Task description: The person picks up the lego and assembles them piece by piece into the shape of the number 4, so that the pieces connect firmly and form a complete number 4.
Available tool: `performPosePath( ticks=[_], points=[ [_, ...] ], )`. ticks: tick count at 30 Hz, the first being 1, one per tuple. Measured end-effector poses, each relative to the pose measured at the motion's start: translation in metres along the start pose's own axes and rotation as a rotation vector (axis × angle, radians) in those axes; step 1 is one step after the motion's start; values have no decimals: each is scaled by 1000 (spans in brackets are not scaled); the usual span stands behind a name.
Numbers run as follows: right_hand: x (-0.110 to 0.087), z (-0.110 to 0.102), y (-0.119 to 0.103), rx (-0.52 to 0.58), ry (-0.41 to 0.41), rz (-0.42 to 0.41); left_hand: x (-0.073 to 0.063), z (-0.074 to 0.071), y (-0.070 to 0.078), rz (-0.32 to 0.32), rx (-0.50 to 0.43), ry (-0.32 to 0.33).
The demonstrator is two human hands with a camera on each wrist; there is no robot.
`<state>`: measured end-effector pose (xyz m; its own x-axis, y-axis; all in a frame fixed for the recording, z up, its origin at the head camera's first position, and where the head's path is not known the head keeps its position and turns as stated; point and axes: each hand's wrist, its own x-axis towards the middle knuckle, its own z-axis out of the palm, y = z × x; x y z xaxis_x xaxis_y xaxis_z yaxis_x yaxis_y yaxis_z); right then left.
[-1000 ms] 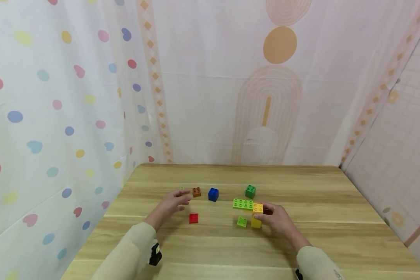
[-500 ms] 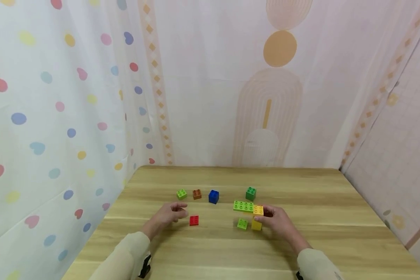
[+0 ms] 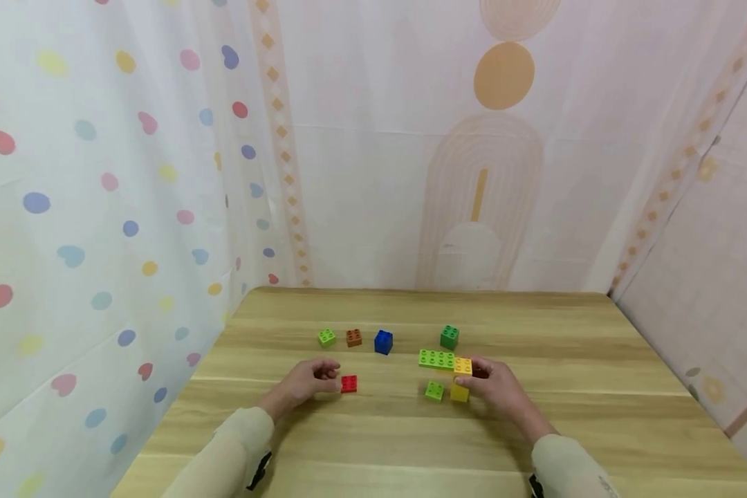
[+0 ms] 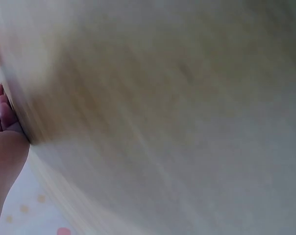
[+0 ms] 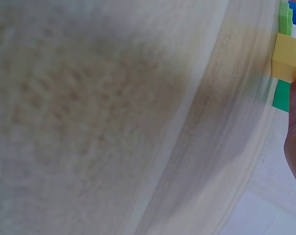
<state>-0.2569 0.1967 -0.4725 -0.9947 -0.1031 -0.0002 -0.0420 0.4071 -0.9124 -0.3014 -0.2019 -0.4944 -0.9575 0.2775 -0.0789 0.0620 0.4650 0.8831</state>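
Observation:
In the head view my left hand is beside a flat red building brick, its thumb at the brick's left edge. Its fingers are loosely bent, not closed round the brick; whether the thumb touches it is hard to tell. My right hand grips a yellow brick stack between thumb and fingers. A long light-green brick extends left from the top of that stack. Just left of the yellow stack's base lies a small light-green brick. The right wrist view shows the yellow brick against my fingers.
Behind the hands on the wooden table stand a light-green brick, a brown brick, a blue brick and a dark-green brick. Patterned curtains hang along the table's back and sides.
My left hand has drawn back from near the far light-green brick, then moved right to the red brick. The right hand keeps its grip on the yellow stack, about in place.

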Motion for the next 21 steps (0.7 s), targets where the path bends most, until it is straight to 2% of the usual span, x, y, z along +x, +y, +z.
performPosePath(
  ticks=[6,15,21],
  points=[
    [1,1,0,4,4,8,-1,6,4,-43,77,10],
    [1,0,1,15,-7,-4,-3,12,6,28,185,29],
    [1,-2,1,26,-39,-21,-2,14,7,31,250,27]
  ],
)
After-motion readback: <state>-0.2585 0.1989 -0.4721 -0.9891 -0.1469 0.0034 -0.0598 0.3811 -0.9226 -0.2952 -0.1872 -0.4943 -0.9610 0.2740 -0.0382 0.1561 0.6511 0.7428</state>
